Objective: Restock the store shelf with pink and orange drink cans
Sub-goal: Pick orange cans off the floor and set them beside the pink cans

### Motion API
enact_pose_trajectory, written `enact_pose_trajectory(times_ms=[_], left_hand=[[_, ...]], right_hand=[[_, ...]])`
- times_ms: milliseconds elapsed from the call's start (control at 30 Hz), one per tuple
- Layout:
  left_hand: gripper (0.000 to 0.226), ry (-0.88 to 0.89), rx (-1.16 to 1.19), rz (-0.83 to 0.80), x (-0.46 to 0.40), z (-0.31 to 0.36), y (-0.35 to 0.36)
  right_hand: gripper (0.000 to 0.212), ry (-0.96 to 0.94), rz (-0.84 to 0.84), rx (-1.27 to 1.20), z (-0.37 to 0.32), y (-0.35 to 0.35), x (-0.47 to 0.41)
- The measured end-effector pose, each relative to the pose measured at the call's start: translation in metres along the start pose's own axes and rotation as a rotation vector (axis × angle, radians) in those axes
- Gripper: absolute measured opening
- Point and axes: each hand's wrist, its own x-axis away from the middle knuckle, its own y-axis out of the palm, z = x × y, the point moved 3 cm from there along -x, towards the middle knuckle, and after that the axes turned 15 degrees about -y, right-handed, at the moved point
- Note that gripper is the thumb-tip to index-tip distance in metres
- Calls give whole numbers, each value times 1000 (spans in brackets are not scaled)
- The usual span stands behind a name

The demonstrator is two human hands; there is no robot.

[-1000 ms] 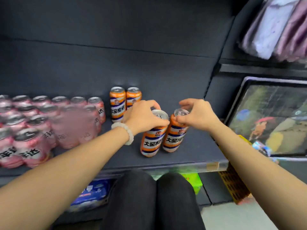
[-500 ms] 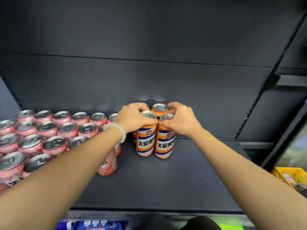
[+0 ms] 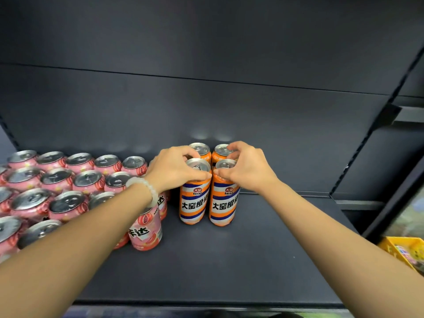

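Item: orange drink cans, four, standing in a two-by-two block near the middle of the shelf (image 3: 229, 271), toward its back wall.

Front left can (image 3: 195, 198): upright, long axis vertical, label facing us. Our left hand (image 3: 174, 168) curls over its rim, thumb and fingers pinching the top.

Front right can (image 3: 223, 200): upright, touching its neighbour, label facing us. Our right hand (image 3: 246, 167) grips its top the same way, fingers reaching over toward the rear right can (image 3: 221, 150).

Rear left can (image 3: 202, 149): just behind the front pair, only its lid and shoulder showing.

Pink drink cans (image 3: 64, 180): packed in rows along the left part of the shelf, upright; the nearest one (image 3: 145, 228) stands just beside the orange block, partly under our left forearm.

Relation that matters: each front can lies directly below its own hand, so any release or nudge runs straight along the vertical axis. We judge both cans to be seated on the shelf and ready to be let go. The bare shelf to the right of the block lies nearer our right hand.

Also in view: a yellow crate (image 3: 403, 249) at the lower right, off the shelf.
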Motion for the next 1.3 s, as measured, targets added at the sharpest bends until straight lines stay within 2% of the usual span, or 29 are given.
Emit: enact_pose_trajectory(times_ms=[233, 433, 600, 733, 833, 900, 967, 1067, 1300], left_hand=[[55, -42, 61, 3, -4, -10, -1], [51, -31, 25, 6, -6, -8, 2], [52, 57, -141, -19, 0, 0, 0], [59, 136, -429, 87, 19, 6, 2], [60, 279, -473, 242, 43, 17, -4], [69, 343, -471, 267, 62, 23, -2], [69, 426, -479, 264, 83, 29, 11], [61, 541, -460, 253, 117, 41, 42], [74, 699, -507, -2, 200, 79, 143]], right_hand=[[67, -8, -22, 35, -6, 3, -7], [66, 11, -27, 51, 1, 5, -5], [46, -58, -57, 140, 0, 3, 3], [50, -157, -143, 228, -6, 2, 16], [49, -176, -124, 359, -11, -14, 38], [46, -182, -113, 503, -12, -25, 60], [46, -159, -94, 621, -10, -35, 88], [46, -97, -50, 673, 3, -47, 134], [44, 93, 29, 717, 55, -82, 268]])
